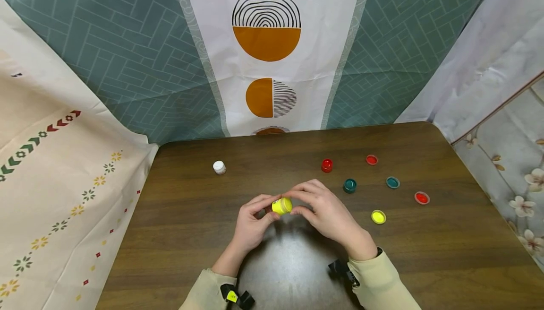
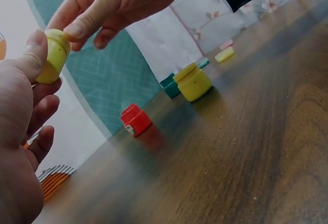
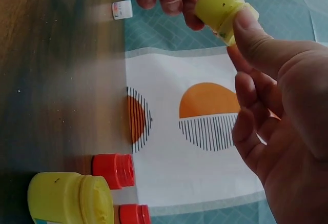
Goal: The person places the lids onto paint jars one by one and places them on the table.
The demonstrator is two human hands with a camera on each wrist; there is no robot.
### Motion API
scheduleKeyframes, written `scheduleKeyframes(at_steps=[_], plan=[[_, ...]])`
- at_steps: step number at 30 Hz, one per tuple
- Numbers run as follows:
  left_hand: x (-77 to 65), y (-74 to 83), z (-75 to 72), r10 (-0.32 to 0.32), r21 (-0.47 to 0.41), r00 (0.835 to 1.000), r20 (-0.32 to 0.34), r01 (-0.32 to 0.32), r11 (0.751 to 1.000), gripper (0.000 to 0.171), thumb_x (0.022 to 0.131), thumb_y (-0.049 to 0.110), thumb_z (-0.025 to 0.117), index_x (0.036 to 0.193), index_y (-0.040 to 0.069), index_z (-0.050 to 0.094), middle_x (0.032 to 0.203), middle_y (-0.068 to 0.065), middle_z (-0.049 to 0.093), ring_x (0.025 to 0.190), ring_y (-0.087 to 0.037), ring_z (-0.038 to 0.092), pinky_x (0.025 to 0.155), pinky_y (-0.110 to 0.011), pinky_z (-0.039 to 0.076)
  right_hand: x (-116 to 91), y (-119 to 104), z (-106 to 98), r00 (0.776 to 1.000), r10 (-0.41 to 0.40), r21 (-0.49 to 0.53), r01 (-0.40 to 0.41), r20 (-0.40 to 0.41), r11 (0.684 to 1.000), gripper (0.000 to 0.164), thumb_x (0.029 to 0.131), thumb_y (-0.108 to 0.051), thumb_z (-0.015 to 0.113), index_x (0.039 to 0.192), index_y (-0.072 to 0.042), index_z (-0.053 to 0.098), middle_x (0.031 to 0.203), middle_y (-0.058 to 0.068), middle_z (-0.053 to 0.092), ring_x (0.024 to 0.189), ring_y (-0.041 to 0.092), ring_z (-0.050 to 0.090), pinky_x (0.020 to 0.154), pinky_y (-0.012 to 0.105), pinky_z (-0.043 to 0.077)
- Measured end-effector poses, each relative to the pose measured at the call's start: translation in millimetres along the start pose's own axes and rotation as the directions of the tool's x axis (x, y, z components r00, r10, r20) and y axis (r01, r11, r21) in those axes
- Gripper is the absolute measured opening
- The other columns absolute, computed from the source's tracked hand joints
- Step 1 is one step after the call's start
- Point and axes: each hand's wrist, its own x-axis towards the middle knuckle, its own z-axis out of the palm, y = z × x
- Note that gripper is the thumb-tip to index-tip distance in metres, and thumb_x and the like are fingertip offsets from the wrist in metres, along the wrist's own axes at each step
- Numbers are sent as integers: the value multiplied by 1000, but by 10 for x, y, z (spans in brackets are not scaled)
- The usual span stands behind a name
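A small yellow paint jar (image 1: 282,205) is held tilted in the air, between both hands, above the table. My left hand (image 1: 250,225) grips its body with thumb and fingers. At its other end, my right hand (image 1: 325,213) pinches the jar by the rimmed top, the thumb (image 3: 251,29) lying along it. Another yellow jar (image 2: 193,83) stands on the table in both wrist views; the head view does not show it, probably because the right hand covers it. Close by stand a red jar (image 1: 327,166) and a teal jar (image 1: 350,185).
On the right of the wooden table (image 1: 170,253) lie loose lids: a red lid (image 1: 371,159), a teal lid (image 1: 393,182), another red lid (image 1: 422,198) and a yellow lid (image 1: 378,217). A white-capped bottle (image 1: 219,167) stands at the back left. Patterned cloth (image 1: 127,64) hangs behind.
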Motion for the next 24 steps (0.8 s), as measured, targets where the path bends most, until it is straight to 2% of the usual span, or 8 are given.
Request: scheduleKeyframes(at_steps=[5, 9, 13, 16, 21, 24], plan=[[-7, -13, 4, -21, -2, 1000, -14, 21, 1000, 42, 93, 19, 82, 127, -4, 75, 111, -15, 74, 86, -14, 61, 74, -26, 52, -3, -41, 45, 995, 93, -65, -91, 23, 994, 27, 96, -33, 83, 117, -18, 76, 116, -7, 70, 112, 15, 60, 91, 38, 55], [-3, -18, 13, -8, -14, 1000, -19, 7, 1000, 44, 91, 23, 83, 125, -4, 76, 111, -12, 75, 84, -17, 60, 74, -25, 51, 4, -69, 108, 987, 161, -84, -159, 24, 984, 19, 102, -41, 75, 103, -22, 71, 103, -13, 66, 99, 11, 56, 82, 34, 52], [2, -14, 20, 15, -32, 1000, -12, -15, 999, 47, 89, 28, 84, 124, -4, 77, 110, -9, 75, 81, -26, 60, 75, -24, 52, 15, -110, 160, 981, 192, -97, -190, 12, 977, 29, 106, -43, 67, 84, -26, 59, 84, -16, 55, 85, 10, 50, 70, 29, 46], [5, -9, 25, 25, -40, 1000, -11, -25, 999, 48, 88, 28, 85, 123, -4, 77, 110, -10, 75, 80, -32, 59, 75, -24, 51, 20, -133, 179, 979, 205, -107, -204, 2, 973, 39, 107, -45, 65, 75, -26, 51, 75, -15, 47, 78, 11, 46, 65, 28, 42], [7, -5, 23, 26, -16, 999, -24, -26, 1000, 50, 89, 28, 83, 122, -8, 76, 112, -9, 75, 82, -24, 60, 74, -26, 51, 28, -145, 185, 973, 230, -134, -229, -7, 964, 40, 106, -48, 66, 75, -25, 54, 75, -13, 50, 76, 12, 45, 66, 29, 42], [8, 4, 22, 12, -6, 999, -33, -12, 1000, 50, 89, 28, 83, 123, -8, 75, 112, -10, 74, 83, -21, 59, 74, -26, 51, 25, -140, 162, 969, 247, -118, -246, -5, 962, 32, 106, -49, 66, 89, -22, 69, 86, -12, 61, 84, 13, 51, 72, 32, 47]])
